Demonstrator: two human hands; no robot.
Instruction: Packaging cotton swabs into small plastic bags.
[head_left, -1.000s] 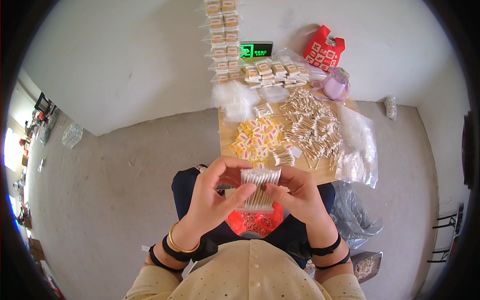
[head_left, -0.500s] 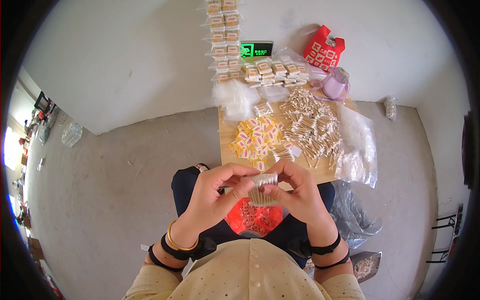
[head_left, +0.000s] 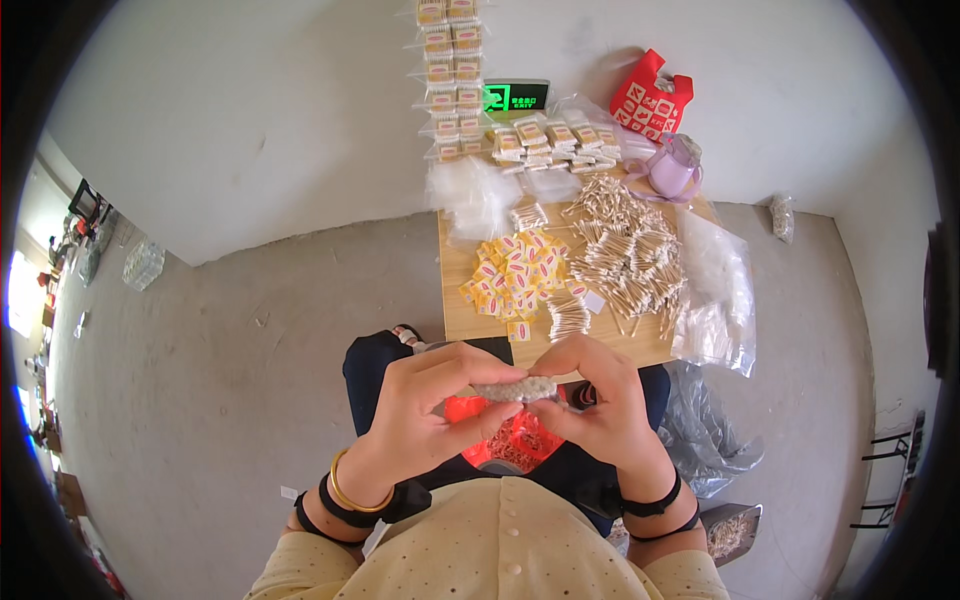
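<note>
Between my two hands is a bundle of cotton swabs [head_left: 515,389], its packed white tips turned up toward me. My left hand [head_left: 432,395] pinches its left end, thumb below and fingers above. The other end is gripped by my right hand [head_left: 592,400] in the same way. A clear bag around the bundle cannot be made out. Just past my hands on the wooden table [head_left: 468,345] lie a heap of yellow-and-white cards [head_left: 515,275], a small row of swabs [head_left: 569,316] and a big pile of loose cotton swabs [head_left: 630,255].
Clear plastic bags [head_left: 715,300] overhang the table's right edge; more bags [head_left: 470,200] lie at the left. Packed swab bundles [head_left: 550,142] are stacked at the back beside a lilac jug [head_left: 672,172] and a red bag [head_left: 650,97]. A red-lined bin [head_left: 510,440] stands between my knees.
The swab bundle has tipped, so its sticks, seen before from the side, now give way to the tips. Both hands stay on it, and my left fingers have shifted slightly.
</note>
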